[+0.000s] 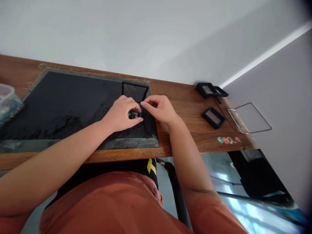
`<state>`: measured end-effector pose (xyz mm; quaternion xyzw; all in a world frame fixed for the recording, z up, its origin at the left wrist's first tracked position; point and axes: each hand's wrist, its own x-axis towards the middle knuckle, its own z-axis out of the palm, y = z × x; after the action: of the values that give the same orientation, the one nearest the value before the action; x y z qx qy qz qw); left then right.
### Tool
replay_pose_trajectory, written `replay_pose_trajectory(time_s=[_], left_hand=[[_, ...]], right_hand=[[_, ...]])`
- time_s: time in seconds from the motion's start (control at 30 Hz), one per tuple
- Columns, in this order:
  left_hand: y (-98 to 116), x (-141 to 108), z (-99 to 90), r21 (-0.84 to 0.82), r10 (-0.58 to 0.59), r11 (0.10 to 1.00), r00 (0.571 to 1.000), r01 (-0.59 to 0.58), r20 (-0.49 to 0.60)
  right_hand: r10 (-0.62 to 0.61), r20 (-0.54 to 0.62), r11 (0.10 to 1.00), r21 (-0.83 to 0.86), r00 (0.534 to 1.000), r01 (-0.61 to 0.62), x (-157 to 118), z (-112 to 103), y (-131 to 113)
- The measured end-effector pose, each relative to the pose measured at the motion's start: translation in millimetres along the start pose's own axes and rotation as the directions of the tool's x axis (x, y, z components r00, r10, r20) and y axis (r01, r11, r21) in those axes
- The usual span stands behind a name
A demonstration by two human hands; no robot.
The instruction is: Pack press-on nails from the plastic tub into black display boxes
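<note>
Head view: the left hand (122,113) closes around a small dark object (134,114) near the frame's centre, over the black mat (80,97).
The object sits between its curved thumb and fingers, nearer than to the right hand (161,109), which lies up and right, thumb and fingertips almost meeting; whether they pinch anything, and the object's long axis, I cannot tell.

Panel (135,92) on mat (73,94), tub (6,91) left, boxes (214,117) right.
</note>
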<state>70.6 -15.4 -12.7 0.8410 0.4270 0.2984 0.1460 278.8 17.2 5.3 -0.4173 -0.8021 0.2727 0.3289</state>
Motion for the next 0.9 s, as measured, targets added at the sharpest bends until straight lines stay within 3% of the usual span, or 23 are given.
replay_pose_trajectory(time_s=[0.37,0.5,0.6,0.73,0.9], left_hand=[[0,1,-0.8,0.054,0.015,0.998,1.0,-0.014,-0.022],[-1,-1,-6.9,0.01,0.009,1.0,0.999,-0.009,-0.046],[-2,-3,-14.2,-0.019,-0.046,0.999,0.992,0.044,-0.114],[-4,-2,-22.2,-0.02,-0.161,0.987,0.953,0.162,-0.257],[-5,-1,-24.8,-0.013,-0.243,0.968,0.924,0.25,-0.297]], right_hand=[[0.019,0.046,0.999,0.028,0.999,-0.021,-2,-3,-4],[-0.009,0.174,0.993,0.114,0.985,-0.011,-2,-8,2],[0.002,0.265,0.991,0.125,0.964,-0.036,-3,-10,5],[0.021,0.31,0.992,0.114,0.951,-0.059,-3,-8,6],[0.04,0.351,0.991,0.105,0.935,-0.082,-3,-6,6]])
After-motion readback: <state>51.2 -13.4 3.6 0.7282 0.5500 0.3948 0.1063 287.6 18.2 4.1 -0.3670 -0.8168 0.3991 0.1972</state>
